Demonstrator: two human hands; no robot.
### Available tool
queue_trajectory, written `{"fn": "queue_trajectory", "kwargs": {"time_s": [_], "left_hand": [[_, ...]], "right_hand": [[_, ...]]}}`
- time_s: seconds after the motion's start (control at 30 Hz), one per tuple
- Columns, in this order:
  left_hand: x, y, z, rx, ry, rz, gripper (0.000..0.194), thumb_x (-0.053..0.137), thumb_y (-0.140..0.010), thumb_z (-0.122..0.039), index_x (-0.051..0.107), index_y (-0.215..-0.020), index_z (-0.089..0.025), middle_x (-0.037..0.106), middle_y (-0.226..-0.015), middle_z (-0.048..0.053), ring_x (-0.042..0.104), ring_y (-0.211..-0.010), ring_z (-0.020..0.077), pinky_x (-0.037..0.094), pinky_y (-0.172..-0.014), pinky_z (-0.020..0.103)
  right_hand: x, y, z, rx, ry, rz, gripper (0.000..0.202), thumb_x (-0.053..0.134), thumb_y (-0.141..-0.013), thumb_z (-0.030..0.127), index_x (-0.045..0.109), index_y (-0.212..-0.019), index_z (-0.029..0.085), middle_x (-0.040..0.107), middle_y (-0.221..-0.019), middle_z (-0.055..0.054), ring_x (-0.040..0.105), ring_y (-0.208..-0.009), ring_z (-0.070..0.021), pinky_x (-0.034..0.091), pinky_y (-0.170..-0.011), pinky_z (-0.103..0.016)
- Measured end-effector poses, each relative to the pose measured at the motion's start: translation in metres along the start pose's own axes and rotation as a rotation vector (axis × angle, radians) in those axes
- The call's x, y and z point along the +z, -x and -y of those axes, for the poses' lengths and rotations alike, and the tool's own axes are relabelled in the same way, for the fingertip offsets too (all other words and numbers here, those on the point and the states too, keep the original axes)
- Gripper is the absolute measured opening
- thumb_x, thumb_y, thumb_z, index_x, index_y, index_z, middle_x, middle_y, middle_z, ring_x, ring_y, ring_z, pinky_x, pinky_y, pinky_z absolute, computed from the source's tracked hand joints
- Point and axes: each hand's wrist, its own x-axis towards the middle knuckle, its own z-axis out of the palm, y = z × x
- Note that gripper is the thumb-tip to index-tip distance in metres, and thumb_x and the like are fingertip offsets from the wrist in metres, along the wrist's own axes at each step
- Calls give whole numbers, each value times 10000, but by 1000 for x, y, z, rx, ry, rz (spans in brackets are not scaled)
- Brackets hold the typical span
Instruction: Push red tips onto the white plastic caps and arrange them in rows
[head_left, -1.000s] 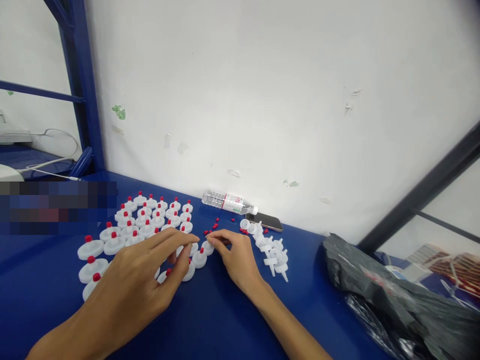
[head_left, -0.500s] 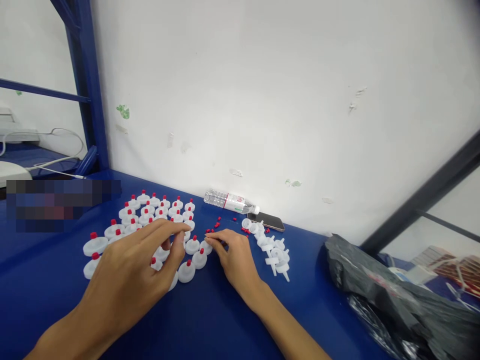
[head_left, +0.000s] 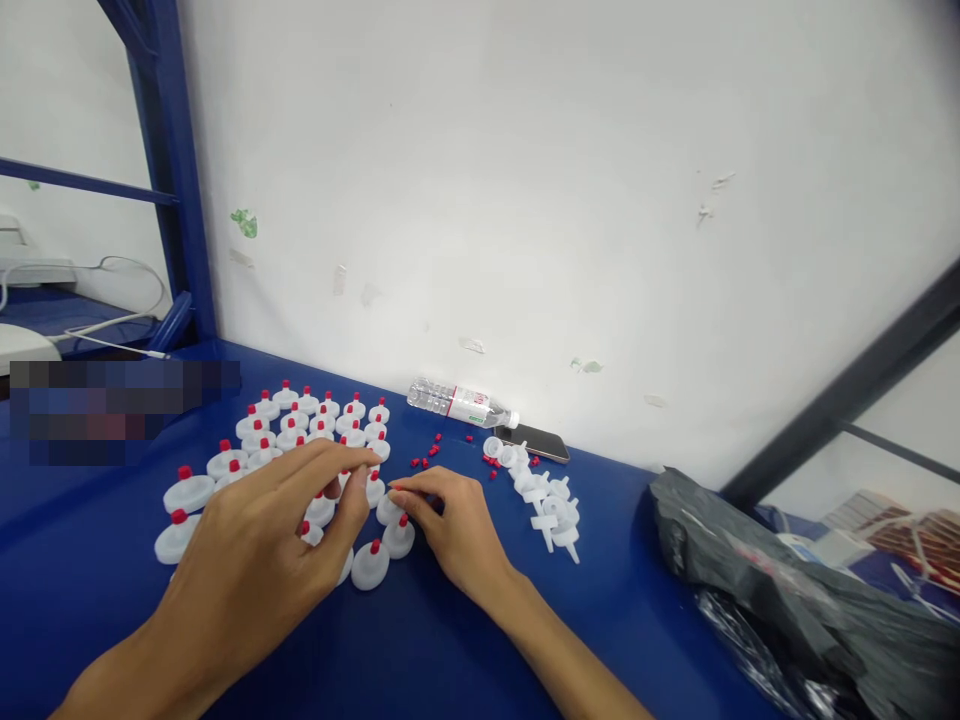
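Blue table (head_left: 615, 540) bare beside bag (head_left: 765, 590); left fingers (head_left: 334, 463) parted; right fingers (head_left: 426, 482) pinching red tip (head_left: 399, 489)

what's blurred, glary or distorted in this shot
Head view: a pixelated patch masks the left side; head view: bright glints on the crumpled clear plastic, lower right; head view: the top right corner darkens; head view: fine detail on the small red plastic caps looks soft

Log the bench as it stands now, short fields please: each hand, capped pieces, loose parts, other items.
Left hand: over the red-tipped white nozzle caps; grip unclear
Right hand: fingers at a nozzle cap near the group's edge
Loose parts: small red tips, scattered; bare white nozzle caps, jumbled
Other items: plastic bottle on its side; phone; dark plastic bag
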Motion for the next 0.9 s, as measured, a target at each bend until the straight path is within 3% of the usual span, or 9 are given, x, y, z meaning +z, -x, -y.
{"fn": "queue_trajectory", "kwargs": {"time_s": [0.17,0.3,0.47,0.73,0.9], "left_hand": [[1,0,1,13,7,-14,238,511,-1029,-287,742,-1015,-232,807,-876,-11,749,-726,159,558,-680,270],[0,-1,0,-3,16,-7,233,515,-1023,-282,744,-1016,-238,808,-874,-14,756,-733,161,554,-663,269],[0,0,-1,-12,29,1,232,515,-1024,-304,739,-1026,-243,819,-907,-4,767,-770,169,495,-552,274],[2,0,2,8,14,6,226,511,-1036,-306,728,-1043,-242,816,-918,-5,766,-773,167,565,-717,286],[2,1,2,5,13,17,220,517,-1032,-310,728,-1041,-248,822,-938,-6,775,-791,169,561,-708,282]], "right_hand": [[-22,-6,-4,12,120,-123,299,551,-1112,347,836,-1101,258,831,-1049,-23,754,-927,-202,537,-833,-299],[-55,-11,-21,12,607,-244,283,541,-1088,235,790,-1217,196,793,-1220,-110,677,-1184,-314,474,-1043,-445],[-75,-11,-48,55,919,-97,406,459,-1092,163,686,-1429,175,693,-1463,-138,541,-1411,-337,380,-1171,-503],[-73,-13,-51,55,960,-5,409,492,-998,56,757,-1291,160,755,-1336,-134,602,-1311,-327,362,-1174,-483],[-78,-13,-51,64,984,4,381,526,-972,44,787,-1218,172,751,-1317,-148,630,-1243,-330,394,-1135,-484]]}}
